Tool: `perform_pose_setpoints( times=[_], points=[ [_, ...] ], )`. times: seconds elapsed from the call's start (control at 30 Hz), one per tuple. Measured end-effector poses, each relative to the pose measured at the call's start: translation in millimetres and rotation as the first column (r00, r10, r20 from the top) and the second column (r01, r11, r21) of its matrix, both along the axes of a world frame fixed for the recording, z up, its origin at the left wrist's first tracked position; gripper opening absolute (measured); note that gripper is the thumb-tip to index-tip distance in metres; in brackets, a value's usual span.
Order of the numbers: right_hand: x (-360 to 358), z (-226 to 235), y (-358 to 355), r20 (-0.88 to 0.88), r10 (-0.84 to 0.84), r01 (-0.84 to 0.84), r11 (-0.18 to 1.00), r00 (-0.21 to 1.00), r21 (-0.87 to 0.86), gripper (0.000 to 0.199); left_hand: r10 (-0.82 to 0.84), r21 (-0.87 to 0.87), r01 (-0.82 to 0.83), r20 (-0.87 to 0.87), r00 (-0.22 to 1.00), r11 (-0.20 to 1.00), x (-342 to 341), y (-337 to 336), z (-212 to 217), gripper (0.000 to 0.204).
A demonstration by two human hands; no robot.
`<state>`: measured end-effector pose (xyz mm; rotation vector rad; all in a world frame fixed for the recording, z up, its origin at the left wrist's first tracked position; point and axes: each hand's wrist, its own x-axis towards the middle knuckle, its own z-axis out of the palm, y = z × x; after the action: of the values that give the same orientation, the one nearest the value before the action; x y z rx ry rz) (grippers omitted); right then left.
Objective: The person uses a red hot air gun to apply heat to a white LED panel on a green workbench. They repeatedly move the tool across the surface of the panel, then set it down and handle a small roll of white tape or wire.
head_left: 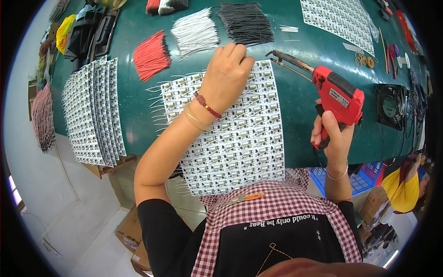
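My right hand (336, 138) grips the handle of a red and black soldering gun (340, 92), the kind with a trigger and a thin feed tube beside its tip. The tip points up and left, off the board's top right corner. A large white sheet of small circuit boards (233, 159) lies in front of me, partly over the table edge, with white wires sticking out along its left side. Over the sheet's top edge my left hand (229, 69) is curled closed, near the white wires (196, 31). What its fingertips hold is hidden behind the knuckles.
Red wires (152, 55) and black wires (245, 23) lie bundled on the green table (302, 152). Stacked board sheets (92, 113) stand at left; another sheet (339, 21) lies far right. A black fan (391, 106) sits at right, with a blue crate (344, 180) below.
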<state>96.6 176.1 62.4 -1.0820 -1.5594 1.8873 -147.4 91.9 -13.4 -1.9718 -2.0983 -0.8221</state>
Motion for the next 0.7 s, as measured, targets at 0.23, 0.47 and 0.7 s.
perform_pose_setpoints(
  times=[0.23, 0.47, 0.7],
  points=[
    [3, 4, 1, -0.065, -0.087, 0.086, 0.996, 0.994, -0.014, 0.026, 0.039, -0.025, -0.039, -0.003, 0.999, 0.999, -2, -2, 2, 0.016],
    [24, 10, 4, -0.180, -0.185, 0.181, 0.983, 0.966, -0.040, 0.028, 0.283, -0.042, -0.281, 0.054, 0.957, 0.959, -3, -21, 14, 0.027],
    [61, 1, 9, -0.237, -0.231, 0.232, 0.972, 0.944, -0.024, 0.030, 0.049, -0.381, 0.055, 0.256, 0.965, 0.923, 121, -117, 61, 0.075]
  ],
)
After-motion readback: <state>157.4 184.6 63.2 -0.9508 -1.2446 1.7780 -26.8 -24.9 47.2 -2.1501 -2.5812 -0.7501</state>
